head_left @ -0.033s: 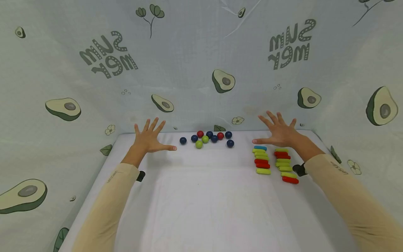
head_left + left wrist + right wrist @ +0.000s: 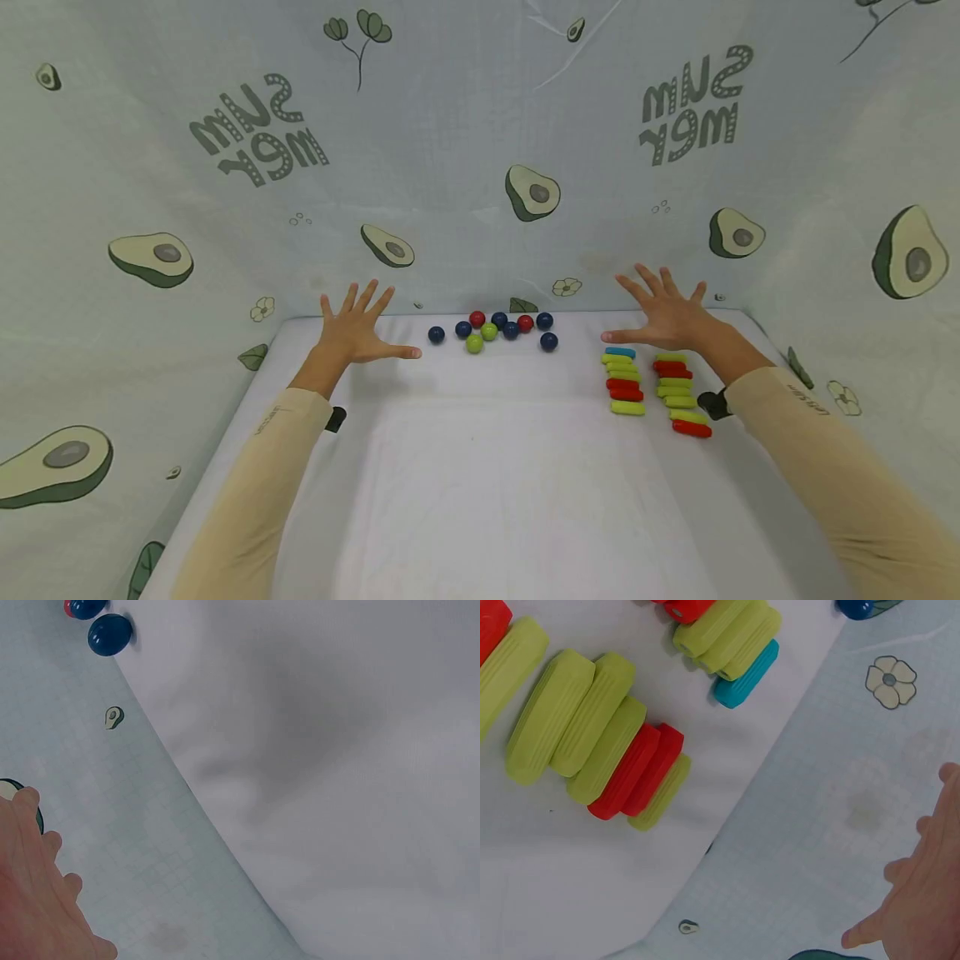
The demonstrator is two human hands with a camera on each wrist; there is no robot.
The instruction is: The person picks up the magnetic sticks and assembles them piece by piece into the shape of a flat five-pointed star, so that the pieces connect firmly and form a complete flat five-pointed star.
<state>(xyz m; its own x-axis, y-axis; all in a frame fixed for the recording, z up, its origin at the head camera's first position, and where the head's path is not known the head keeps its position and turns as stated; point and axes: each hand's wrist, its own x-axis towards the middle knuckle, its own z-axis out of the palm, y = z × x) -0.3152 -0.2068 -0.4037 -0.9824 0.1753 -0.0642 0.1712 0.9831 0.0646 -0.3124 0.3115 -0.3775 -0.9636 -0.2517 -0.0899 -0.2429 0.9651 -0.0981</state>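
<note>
My left hand hovers over the far left of the white table, fingers spread and thumb pointing right, holding nothing. My right hand is likewise spread in the air at the far right, just beyond two columns of short ribbed plastic rods. The left column has yellow-green and red rods, with a blue rod at its far end. Yellow-green and red rods make up the right column. Between the hands, a loose cluster of small shiny balls lies along the back edge: several dark blue balls, two red balls and two green balls.
A pale cloth printed with avocados and flowers rises behind the table and along both sides. Long beige sleeves reach in from the lower corners. A dark device sits at the right wrist, another at the left.
</note>
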